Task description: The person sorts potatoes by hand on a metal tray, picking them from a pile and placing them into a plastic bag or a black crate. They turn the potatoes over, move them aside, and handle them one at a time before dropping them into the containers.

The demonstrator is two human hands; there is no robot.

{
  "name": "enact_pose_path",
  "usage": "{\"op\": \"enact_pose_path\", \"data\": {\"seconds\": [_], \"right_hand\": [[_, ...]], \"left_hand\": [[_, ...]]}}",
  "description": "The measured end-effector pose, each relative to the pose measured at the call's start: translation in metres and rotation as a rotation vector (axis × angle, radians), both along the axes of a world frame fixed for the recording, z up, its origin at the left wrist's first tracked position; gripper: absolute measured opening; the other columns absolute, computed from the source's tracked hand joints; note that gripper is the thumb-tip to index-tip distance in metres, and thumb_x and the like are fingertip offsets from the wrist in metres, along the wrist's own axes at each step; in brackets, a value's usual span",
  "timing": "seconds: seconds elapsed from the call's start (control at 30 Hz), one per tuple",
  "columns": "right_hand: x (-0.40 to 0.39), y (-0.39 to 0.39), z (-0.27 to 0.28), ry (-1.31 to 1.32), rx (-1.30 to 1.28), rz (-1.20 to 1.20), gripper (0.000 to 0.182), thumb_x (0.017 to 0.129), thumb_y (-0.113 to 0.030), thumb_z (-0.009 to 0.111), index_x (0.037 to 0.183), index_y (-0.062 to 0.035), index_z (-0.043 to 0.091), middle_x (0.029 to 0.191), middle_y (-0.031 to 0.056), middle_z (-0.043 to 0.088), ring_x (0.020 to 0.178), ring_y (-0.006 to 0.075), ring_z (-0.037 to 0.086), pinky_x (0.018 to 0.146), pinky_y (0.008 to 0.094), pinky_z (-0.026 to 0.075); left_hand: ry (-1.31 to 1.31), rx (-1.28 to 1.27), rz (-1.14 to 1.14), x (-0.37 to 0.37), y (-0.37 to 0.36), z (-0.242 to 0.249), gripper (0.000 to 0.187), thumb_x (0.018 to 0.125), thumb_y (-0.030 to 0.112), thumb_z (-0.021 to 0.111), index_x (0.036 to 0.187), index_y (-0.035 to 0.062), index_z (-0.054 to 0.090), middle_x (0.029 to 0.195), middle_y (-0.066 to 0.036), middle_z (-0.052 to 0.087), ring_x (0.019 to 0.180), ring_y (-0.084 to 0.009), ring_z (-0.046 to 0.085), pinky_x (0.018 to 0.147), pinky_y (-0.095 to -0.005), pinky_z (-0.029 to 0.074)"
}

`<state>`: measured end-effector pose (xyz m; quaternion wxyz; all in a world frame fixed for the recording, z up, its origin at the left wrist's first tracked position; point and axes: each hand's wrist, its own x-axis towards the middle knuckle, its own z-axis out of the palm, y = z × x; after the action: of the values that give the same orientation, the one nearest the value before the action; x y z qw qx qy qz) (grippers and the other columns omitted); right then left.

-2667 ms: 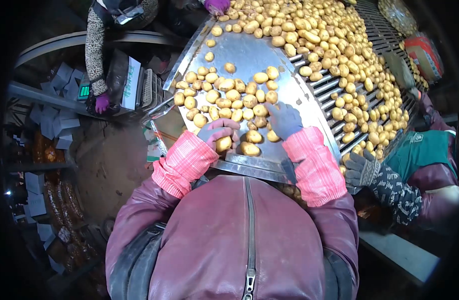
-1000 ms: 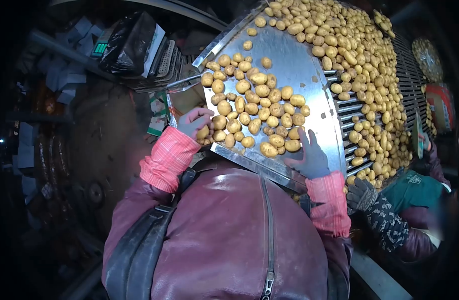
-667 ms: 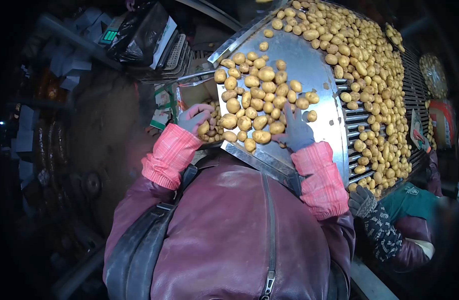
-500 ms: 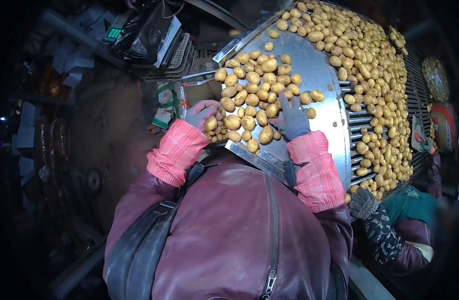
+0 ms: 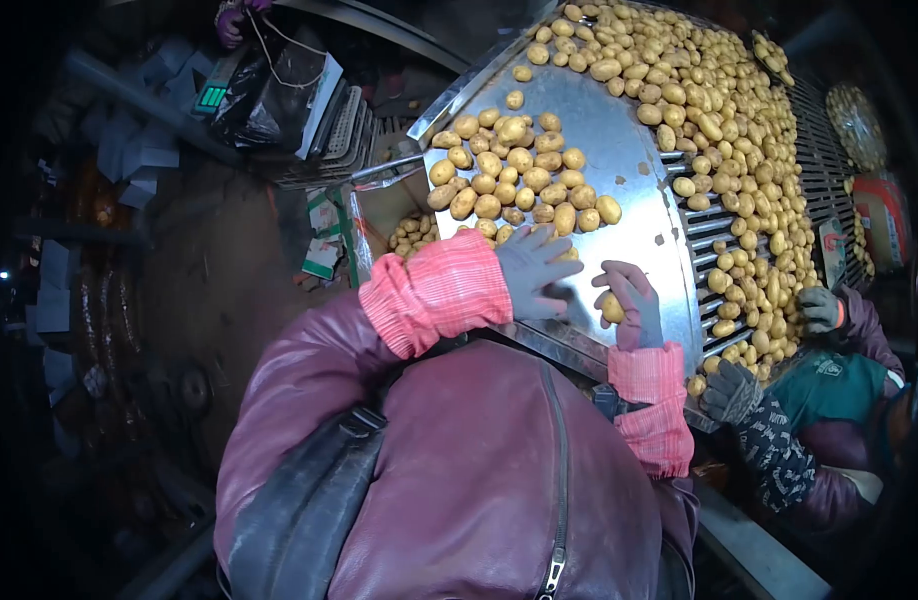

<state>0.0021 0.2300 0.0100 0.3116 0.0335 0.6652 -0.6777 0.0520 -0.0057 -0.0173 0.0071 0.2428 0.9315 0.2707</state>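
My left hand (image 5: 535,272), in a grey glove, lies open with fingers spread over the near edge of the potato pile (image 5: 519,165) on the metal chute (image 5: 634,215). Potatoes lie against its fingertips and partly under them. To its right, my right hand (image 5: 631,305), gloved too, has its fingers curled round one small potato (image 5: 612,308), just above the bare metal near the chute's front edge. A box (image 5: 387,200) with more potatoes in it stands at the chute's left end, beyond my left forearm.
Many potatoes (image 5: 719,130) cover the roller grate on the right. A co-worker's gloved hands (image 5: 731,392) are at its lower end. Crates (image 5: 347,130) and a black plastic bag (image 5: 254,110) stand at the upper left. A red box (image 5: 882,225) is far right.
My left hand has moved right from the box side onto the chute. My right hand has moved right and down and now holds a potato. The near potatoes have shifted or gone from the edge.
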Motion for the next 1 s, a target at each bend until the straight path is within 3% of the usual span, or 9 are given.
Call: {"op": "enact_pose_path", "data": {"seconds": [0.03, 0.17, 0.47, 0.6, 0.63, 0.7, 0.77, 0.87, 1.0], "right_hand": [[0.004, 0.014, -0.016, 0.107, 0.062, -0.036, 0.03, 0.09, -0.014, 0.061, 0.118, -0.0025, 0.06, 0.1, 0.0112, 0.063, 0.072, 0.0157, 0.061, 0.052, 0.026, 0.047], [0.027, 0.05, -0.027, 0.217, 0.455, -0.109, 0.032, 0.085, -0.015, 0.067, 0.115, -0.0039, 0.063, 0.095, 0.0088, 0.065, 0.07, 0.014, 0.06, 0.053, 0.0279, 0.047], [0.061, 0.089, -0.046, 1.046, 0.932, -0.129, 0.028, 0.079, -0.009, 0.07, 0.106, -0.0035, 0.065, 0.101, 0.0137, 0.064, 0.089, 0.0298, 0.061, 0.078, 0.0374, 0.05], [0.062, 0.083, -0.044, 1.027, 0.939, -0.169, 0.026, 0.08, -0.011, 0.069, 0.105, -0.0056, 0.064, 0.101, 0.0144, 0.064, 0.093, 0.0333, 0.061, 0.081, 0.0407, 0.05], [0.064, 0.082, -0.042, 1.026, 0.946, -0.162, 0.026, 0.08, -0.01, 0.069, 0.105, -0.0057, 0.064, 0.101, 0.0144, 0.064, 0.093, 0.0334, 0.061, 0.081, 0.0409, 0.05], [0.067, 0.081, -0.04, 1.007, 0.946, -0.172, 0.025, 0.08, -0.01, 0.069, 0.105, -0.0055, 0.064, 0.101, 0.0145, 0.064, 0.093, 0.0333, 0.061, 0.081, 0.0411, 0.05], [0.063, 0.082, -0.039, 1.001, 0.941, -0.179, 0.025, 0.08, -0.01, 0.07, 0.104, -0.0052, 0.064, 0.101, 0.0146, 0.064, 0.093, 0.0333, 0.061, 0.081, 0.0411, 0.05], [0.063, 0.084, -0.042, 0.992, 0.933, -0.174, 0.024, 0.08, -0.01, 0.07, 0.103, -0.0046, 0.065, 0.1, 0.0148, 0.064, 0.093, 0.0334, 0.061, 0.081, 0.0411, 0.05], [0.063, 0.084, -0.04, 0.982, 0.9, -0.191, 0.023, 0.079, -0.009, 0.07, 0.101, -0.0041, 0.065, 0.098, 0.0152, 0.064, 0.093, 0.0337, 0.061, 0.081, 0.0414, 0.05]], "left_hand": [[-0.04, -0.031, -0.039, 0.0, 0.001, -0.014, 0.062, 0.083, 0.057, 0.059, 0.131, 0.0171, 0.055, 0.143, -0.017, 0.044, 0.137, -0.0424, 0.032, 0.108, -0.0641, 0.022], [0.103, -0.211, -0.102, -0.003, -0.025, -0.03, 0.035, 0.082, 0.048, 0.062, 0.104, 0.0216, 0.066, 0.14, -0.011, 0.046, 0.137, -0.0392, 0.032, 0.102, -0.0618, 0.027], [-0.031, -0.362, 0.149, 0.005, -0.076, -0.011, 0.024, 0.078, 0.035, 0.064, 0.098, 0.0214, 0.068, 0.137, -0.007, 0.045, 0.133, -0.0376, 0.032, 0.098, -0.0616, 0.03], [0.091, -0.325, 0.261, -0.021, -0.07, 0.006, 0.018, 0.073, 0.026, 0.069, 0.087, 0.0133, 0.067, 0.1, -0.005, 0.063, 0.097, -0.0311, 0.059, 0.078, -0.046, 0.046], [0.411, -0.117, 0.231, -0.035, -0.059, 0.005, 0.015, 0.072, 0.022, 0.07, 0.08, 0.0107, 0.065, 0.082, -0.003, 0.063, 0.082, -0.027, 0.059, 0.072, -0.0408, 0.047], [0.332, -0.027, 0.124, -0.066, -0.032, 0.007, 0.031, 0.073, 0.027, 0.072, 0.098, 0.0099, 0.067, 0.102, -0.01, 0.064, 0.095, -0.0311, 0.058, 0.081, -0.0436, 0.047], [0.271, -0.19, 0.087, -0.094, -0.003, 0.019, 0.056, 0.082, 0.05, 0.063, 0.123, 0.0127, 0.06, 0.135, -0.016, 0.05, 0.127, -0.0382, 0.043, 0.105, -0.0521, 0.031], [0.295, -0.32, 0.224, -0.157, 0.017, -0.016, 0.06, 0.084, 0.059, 0.055, 0.126, 0.0146, 0.059, 0.14, -0.014, 0.046, 0.131, -0.0338, 0.041, 0.108, -0.053, 0.027], [-0.112, -0.465, 0.028, -0.155, -0.002, 0.03, 0.058, 0.084, 0.061, 0.053, 0.12, 0.0161, 0.062, 0.134, -0.008, 0.053, 0.124, -0.0274, 0.048, 0.106, -0.0526, 0.029]]}}
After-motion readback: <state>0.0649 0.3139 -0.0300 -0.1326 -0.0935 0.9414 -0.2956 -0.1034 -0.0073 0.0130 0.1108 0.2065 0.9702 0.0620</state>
